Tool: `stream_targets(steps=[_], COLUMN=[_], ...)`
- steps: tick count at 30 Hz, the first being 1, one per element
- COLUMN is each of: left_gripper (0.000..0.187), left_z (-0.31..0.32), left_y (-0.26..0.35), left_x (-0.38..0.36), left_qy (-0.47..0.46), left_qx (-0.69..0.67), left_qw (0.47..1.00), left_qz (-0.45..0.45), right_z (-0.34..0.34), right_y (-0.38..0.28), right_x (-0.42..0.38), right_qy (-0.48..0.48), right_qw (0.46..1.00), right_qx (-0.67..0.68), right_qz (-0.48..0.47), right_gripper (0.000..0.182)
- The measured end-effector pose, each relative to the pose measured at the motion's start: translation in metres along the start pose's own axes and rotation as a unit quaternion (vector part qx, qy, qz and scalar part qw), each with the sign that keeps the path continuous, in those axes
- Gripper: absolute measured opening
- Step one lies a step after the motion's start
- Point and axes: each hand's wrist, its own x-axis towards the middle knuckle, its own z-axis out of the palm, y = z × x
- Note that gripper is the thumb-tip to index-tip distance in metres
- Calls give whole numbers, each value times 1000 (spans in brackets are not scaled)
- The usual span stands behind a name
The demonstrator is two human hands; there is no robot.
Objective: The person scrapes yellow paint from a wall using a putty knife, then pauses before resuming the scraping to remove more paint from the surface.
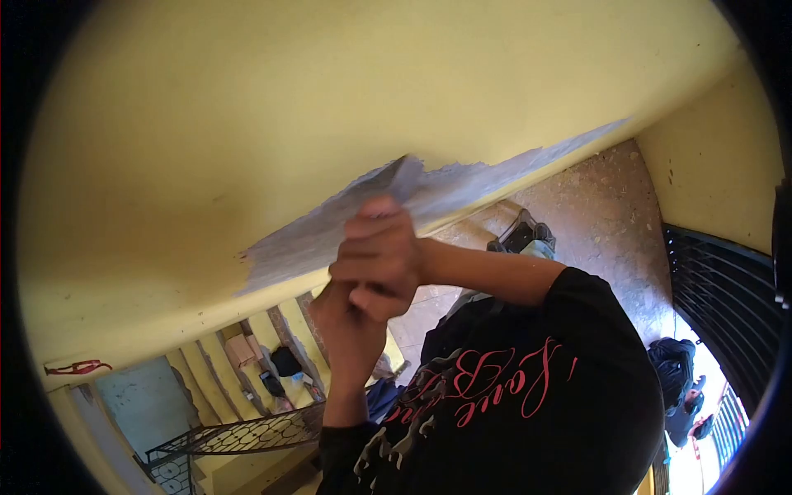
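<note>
Both hands are held together in front of a yellow wall (pixel 247 107). A flat grey scraper blade (pixel 405 178) sticks out above the fingers, its tip against the edge of a bare grey patch (pixel 305 239) in the yellow paint. My right hand (pixel 381 252) is closed around the scraper, slightly blurred. Just below and touching it, my left hand (pixel 348 318) is closed on the lower end of the tool. The fingers hide the handle.
Steps (pixel 210 379) with several items on them and a metal railing (pixel 256 437) lie at the lower left. A reddish floor (pixel 606 194) runs below the wall. Dark shutter bars (pixel 718 289) and a person (pixel 685 404) are at the right.
</note>
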Motion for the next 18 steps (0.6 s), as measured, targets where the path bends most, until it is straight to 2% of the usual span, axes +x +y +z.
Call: stream_targets(steps=[1, 3, 5, 9, 12, 14, 18], left_gripper=[20, 14, 12, 11, 11, 15, 20], left_z=[1, 1, 1, 4, 9, 13, 40], left_y=[4, 18, 17, -4, -14, -11, -15], left_x=[7, 20, 8, -16, -23, -24, -38], left_qy=[4, -30, -27, -26, -32, -25, 6], left_qx=[0, 15, 13, 18, 25, -5, -22], left_qw=[1000, 999, 1000, 999, 997, 994, 997], left_qz=[0, -10, -10, -11, -61, -106, -72], right_z=[-4, -14, -15, 5, 13, 13, -12], right_y=[5, 4, 0, -8, -3, 2, 8], right_x=[2, 7, 4, -26, -37, -37, -42], right_qy=[23, 15, 14, -44, -67, -62, -134], right_qw=[1000, 1000, 1000, 998, 997, 997, 989], right_qx=[-4, -15, -27, 17, 36, 48, 40], right_qz=[-4, -5, 2, 31, 33, 1, -38], right_gripper=[21, 20, 19, 18, 17, 16, 14])
